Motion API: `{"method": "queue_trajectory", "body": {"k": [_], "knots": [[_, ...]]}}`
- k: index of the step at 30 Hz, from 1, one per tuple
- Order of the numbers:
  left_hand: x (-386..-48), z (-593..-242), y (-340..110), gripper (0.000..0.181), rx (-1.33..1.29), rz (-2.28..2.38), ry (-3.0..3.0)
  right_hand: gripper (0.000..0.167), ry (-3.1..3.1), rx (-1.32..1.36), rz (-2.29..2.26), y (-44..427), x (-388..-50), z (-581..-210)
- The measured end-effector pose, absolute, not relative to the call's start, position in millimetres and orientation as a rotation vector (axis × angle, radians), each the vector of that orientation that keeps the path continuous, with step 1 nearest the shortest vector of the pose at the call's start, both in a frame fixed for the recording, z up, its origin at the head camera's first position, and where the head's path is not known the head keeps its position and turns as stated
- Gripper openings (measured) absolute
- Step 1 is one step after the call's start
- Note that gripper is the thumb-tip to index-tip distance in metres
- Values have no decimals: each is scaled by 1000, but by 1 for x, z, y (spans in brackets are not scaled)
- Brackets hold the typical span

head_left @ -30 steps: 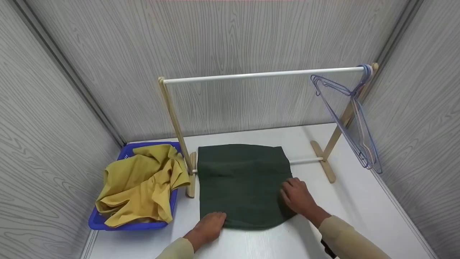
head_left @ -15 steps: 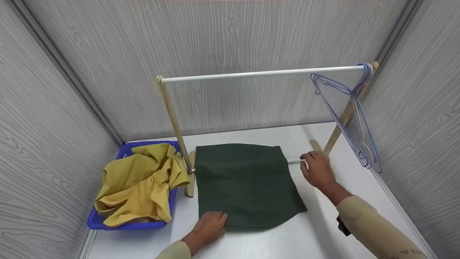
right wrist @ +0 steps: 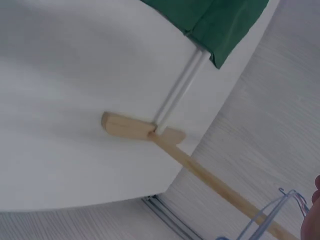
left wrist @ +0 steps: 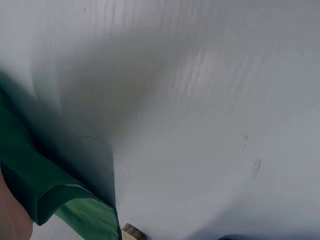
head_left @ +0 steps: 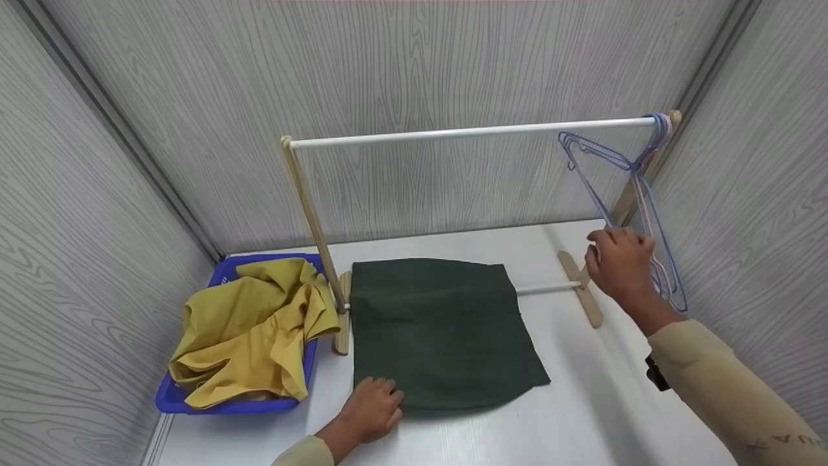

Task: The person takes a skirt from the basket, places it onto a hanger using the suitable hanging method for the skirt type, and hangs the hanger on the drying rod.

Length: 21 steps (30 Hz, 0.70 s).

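Note:
A dark green piece of cloth [head_left: 440, 330] lies spread on the white table, over the rack's low bar. My left hand [head_left: 372, 409] rests on its near left corner with fingers loosely bent. In the left wrist view, the cloth [left wrist: 30, 170] rises in a fold beside that hand. My right hand [head_left: 622, 262] is at the wire hangers [head_left: 647, 175], which hang together at the right end of the rack's top rail. Its fingers are partly spread by the lower wire of a purple-blue hanger; contact is unclear. At the right wrist view's edge, the hand [right wrist: 312, 215] appears close to the hangers [right wrist: 280, 207].
A blue basket [head_left: 226, 408] at the left holds yellow cloth [head_left: 252, 330]. The rack has a white top rail [head_left: 453, 134], wooden posts [head_left: 310, 220] and wooden feet [head_left: 592, 304]. Grey wood-patterned panels [head_left: 414, 71] stand behind and on both sides.
My right hand has left the cloth's right edge and moved right and up to the hangers. The cloth's near right corner now lies flat. My left hand has stayed at the near left corner.

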<state>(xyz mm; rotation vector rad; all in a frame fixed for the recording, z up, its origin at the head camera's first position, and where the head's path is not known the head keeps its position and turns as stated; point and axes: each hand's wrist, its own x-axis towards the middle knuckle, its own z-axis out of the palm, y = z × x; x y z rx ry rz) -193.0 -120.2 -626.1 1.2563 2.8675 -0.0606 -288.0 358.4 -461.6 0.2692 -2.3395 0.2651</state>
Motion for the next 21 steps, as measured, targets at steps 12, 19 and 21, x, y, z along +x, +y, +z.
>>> {"method": "queue_trajectory", "body": {"k": [12,19,21], "knots": [[-195,-643,-122,47,883,191,2898,30,-2302,-22,130,399,-287,-420],[-198,-665,-118,38,794,168,3247,39,-2352,-54,24,411,-286,-419],[-199,-670,-116,35,778,166,3301,37,-2349,-38,-15,413,-286,-419]]}}
